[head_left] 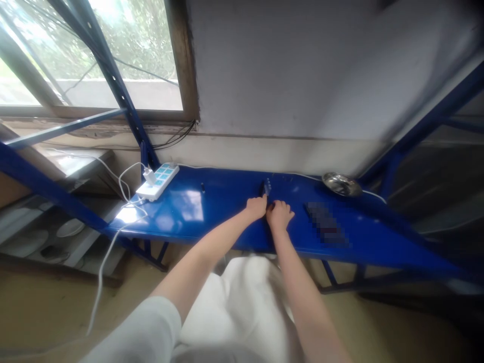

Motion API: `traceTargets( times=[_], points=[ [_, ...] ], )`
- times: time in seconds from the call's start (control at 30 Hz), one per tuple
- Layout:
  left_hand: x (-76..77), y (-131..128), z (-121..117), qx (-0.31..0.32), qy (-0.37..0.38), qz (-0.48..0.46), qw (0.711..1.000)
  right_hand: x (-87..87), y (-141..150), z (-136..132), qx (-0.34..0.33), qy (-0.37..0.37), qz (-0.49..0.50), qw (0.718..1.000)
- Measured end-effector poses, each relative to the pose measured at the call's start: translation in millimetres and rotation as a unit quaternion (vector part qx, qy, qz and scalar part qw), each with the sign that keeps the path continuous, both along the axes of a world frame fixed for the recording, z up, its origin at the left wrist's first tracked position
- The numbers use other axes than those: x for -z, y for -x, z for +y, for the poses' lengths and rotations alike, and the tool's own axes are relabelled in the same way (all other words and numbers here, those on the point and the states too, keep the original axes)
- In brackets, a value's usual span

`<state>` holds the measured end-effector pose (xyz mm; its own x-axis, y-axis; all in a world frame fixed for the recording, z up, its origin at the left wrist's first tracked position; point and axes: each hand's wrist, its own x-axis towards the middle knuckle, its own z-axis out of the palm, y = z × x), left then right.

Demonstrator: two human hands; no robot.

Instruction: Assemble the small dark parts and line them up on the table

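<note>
Left hand (pixel 256 207) and right hand (pixel 280 214) curling against the blue metal shelf (pixel 227 201), any grip impossible to make out, a small dark object (pixel 261 188) lying just beyond them. Farther out, a pixelated patch (pixel 325 224) covering part of the shelf, a steel dish (pixel 341 184) sitting at its back edge, a white power strip (pixel 157 180) lying leftward, a window (pixel 147 45) glowing behind.

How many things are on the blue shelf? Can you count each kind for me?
Power strip: 1
Steel dish: 1
Small dark items: 2, one at left, one mid-shelf, maybe two pieces, too small to tell
Blurred-out item: 1
Total: 5
</note>
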<state>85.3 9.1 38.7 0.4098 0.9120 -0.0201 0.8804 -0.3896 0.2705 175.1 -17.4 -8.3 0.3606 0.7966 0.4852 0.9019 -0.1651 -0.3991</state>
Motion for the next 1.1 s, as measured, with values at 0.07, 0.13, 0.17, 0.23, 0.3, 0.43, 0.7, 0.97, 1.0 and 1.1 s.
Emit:
traceTargets(
  times=[0.07, 0.13, 0.17, 0.23, 0.3, 0.43, 0.7, 0.97, 1.0, 1.1],
  points=[
    [0.9, -4, 4, -0.011, 0.000, -0.009, 1.000, -0.5, 0, 0, -0.004, 0.000, 0.008, 1.000],
    [0.9, -6, 7, -0.013, 0.001, -0.007, 1.000, -1.2, -1, 0, -0.006, 0.004, 0.012, 1.000],
    [0.6, -7, 8, -0.011, -0.001, -0.001, 1.000, -1.7, -1, 0, -0.007, 0.008, 0.012, 1.000],
    [-0.7, -9, 10, -0.006, -0.009, 0.009, 1.000, -3.4, 0, -1, -0.006, 0.017, 0.012, 1.000],
    [-2.2, -11, 11, -0.007, -0.023, 0.013, 1.000, -5.7, 0, -2, -0.007, 0.027, 0.013, 1.000],
    [-6.4, -16, 12, -0.018, -0.038, 0.030, 0.999, -10.8, 0, -3, -0.008, 0.059, 0.015, 0.998],
    [-16.0, 11, -2, 0.017, -0.019, -0.018, 1.000, -8.7, 0, -3, -0.004, 0.059, -0.006, 0.998],
    [10.4, 89, -11, -0.068, -0.134, -0.317, 0.936, 0.4, -4, 2, -0.072, 0.000, -0.023, 0.997],
    [13.8, 96, -10, -0.095, -0.137, -0.343, 0.924, 0.6, -4, 2, -0.075, -0.001, -0.022, 0.997],
    [21.2, 114, -10, -0.173, -0.115, -0.423, 0.882, 1.0, -4, 2, -0.086, -0.007, -0.019, 0.996]
  ],
)
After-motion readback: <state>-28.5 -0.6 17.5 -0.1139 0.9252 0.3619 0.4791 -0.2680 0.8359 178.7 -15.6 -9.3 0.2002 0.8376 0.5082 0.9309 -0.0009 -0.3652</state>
